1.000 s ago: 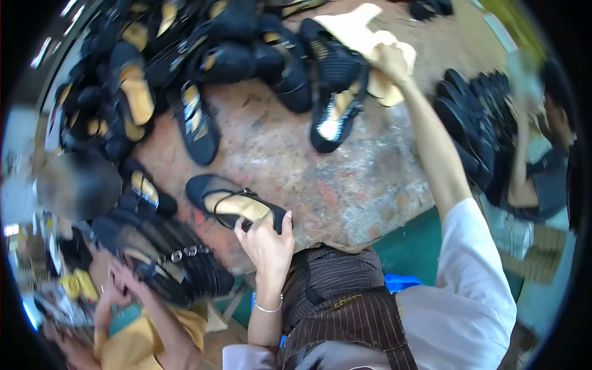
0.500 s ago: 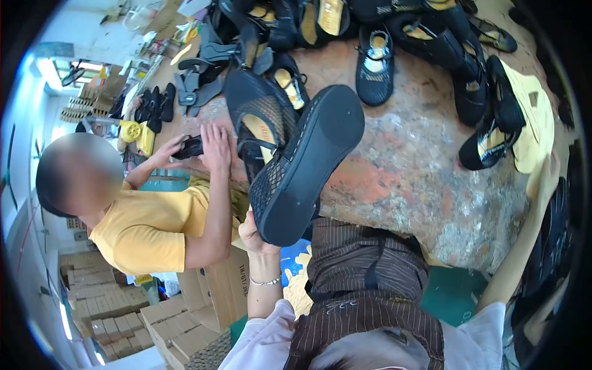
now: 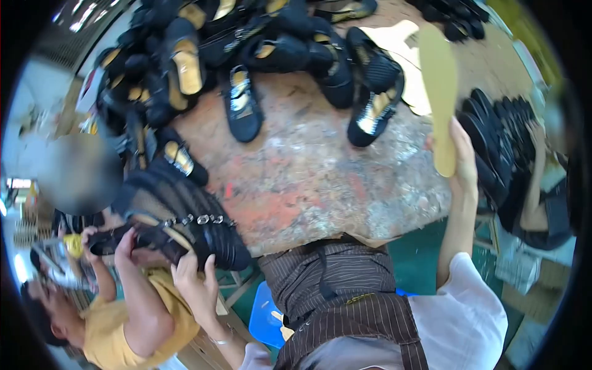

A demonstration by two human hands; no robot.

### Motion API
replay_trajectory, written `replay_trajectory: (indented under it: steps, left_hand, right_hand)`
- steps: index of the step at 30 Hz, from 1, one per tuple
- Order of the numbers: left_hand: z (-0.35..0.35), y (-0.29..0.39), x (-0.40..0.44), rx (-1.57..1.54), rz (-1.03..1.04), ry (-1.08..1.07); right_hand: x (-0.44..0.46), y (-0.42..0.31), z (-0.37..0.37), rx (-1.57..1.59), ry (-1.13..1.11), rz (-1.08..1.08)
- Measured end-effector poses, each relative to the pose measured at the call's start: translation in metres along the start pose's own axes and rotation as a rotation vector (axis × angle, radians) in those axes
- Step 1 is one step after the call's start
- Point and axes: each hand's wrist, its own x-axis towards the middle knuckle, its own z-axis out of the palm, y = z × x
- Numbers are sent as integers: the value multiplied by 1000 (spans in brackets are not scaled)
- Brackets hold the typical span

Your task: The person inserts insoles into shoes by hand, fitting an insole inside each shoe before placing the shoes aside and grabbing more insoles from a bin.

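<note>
My left hand (image 3: 196,285) is closed on a black mesh shoe (image 3: 213,237) with a strap of shiny stones. The shoe is held off the table's near left edge, its opening facing me. In my right hand (image 3: 465,161) is a pale yellow insole (image 3: 438,92), gripped by its narrow lower end and held upright over the table's right side. Just left of it, more pale insoles (image 3: 414,80) lie on the table. A black shoe with a shiny inner sole (image 3: 373,114) rests beside them.
Many black shoes (image 3: 271,52) are heaped along the far side of the worn table (image 3: 296,185). At left, a co-worker in a yellow shirt (image 3: 145,308) holds a black shoe. To the right, another person's hand (image 3: 538,139) is by rows of black shoes (image 3: 509,132). A blue stool (image 3: 265,317) stands below.
My view has swung to the right. The shoe in my left hand has turned from sole-facing to opening-facing. My right hand has lifted one insole away from the others.
</note>
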Motion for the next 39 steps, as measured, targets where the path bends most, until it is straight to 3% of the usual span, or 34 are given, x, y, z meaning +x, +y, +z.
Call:
replay_trajectory:
  steps: [4, 7, 8, 10, 12, 15, 16, 17, 18, 20, 22, 24, 26, 28, 30, 32, 34, 35, 37, 39]
  left_hand:
    - [11, 10, -7, 300, -122, -151]
    - [7, 38, 8, 246, -322, 123]
    - [15, 48, 22, 246, -242, 389]
    - [17, 84, 68, -74, -92, 563]
    - [28, 122, 129, -256, 90, 410]
    - [117, 146, 245, -334, 415, 331]
    - [144, 155, 276, -334, 435, 309]
    - [154, 164, 299, -495, 302, -1]
    - [162, 170, 304, -360, 316, 153]
    - [144, 171, 300, -600, 281, 5]
    - [101, 171, 246, -745, 303, 0]
    - [62, 167, 171, -552, 483, -54]
    - [63, 178, 101, -455, 501, -105]
    - [105, 190, 51, -503, 305, -183]
    - [143, 198, 29, -493, 116, -363]
    - [153, 203, 8, -663, 49, -340]
    - [124, 192, 11, -747, 256, -299]
    - [109, 182, 12, -685, 186, -321]
    - [98, 138, 18, -580, 334, -244]
    - [93, 104, 31, -317, 186, -249]
  right_hand:
    - [-7, 3, 12, 105, -38, 65]
    - [-13, 5, 18, 254, -16, 128]
    - [-15, 5, 20, 302, 6, 172]
    - [-19, 8, 20, 325, 37, 207]
    - [-22, 12, 16, 287, -92, 228]
    - [-41, -3, 45, 288, 29, 263]
    - [-46, -6, 49, 297, 101, 294]
    - [-52, -3, 48, 297, 92, 287]
    - [-56, 1, 43, 322, 83, 311]
    - [-61, 4, 29, 341, 82, 348]
    - [-65, 9, 18, 273, -128, 300]
    - [-66, 4, 26, 93, -16, 311]
    - [-58, 5, 27, -66, -101, 255]
    - [-52, 5, 30, -166, -281, 192]
    - [-57, -4, 46, -136, -326, 215]
    - [-62, -23, 61, -520, -450, 21]
    - [-75, -42, 65, -999, -480, -179]
    - [-84, -46, 69, -1125, -407, -230]
    - [-94, -49, 81, -1255, -403, -275]
    - [-98, -44, 89, -1415, -448, -317]
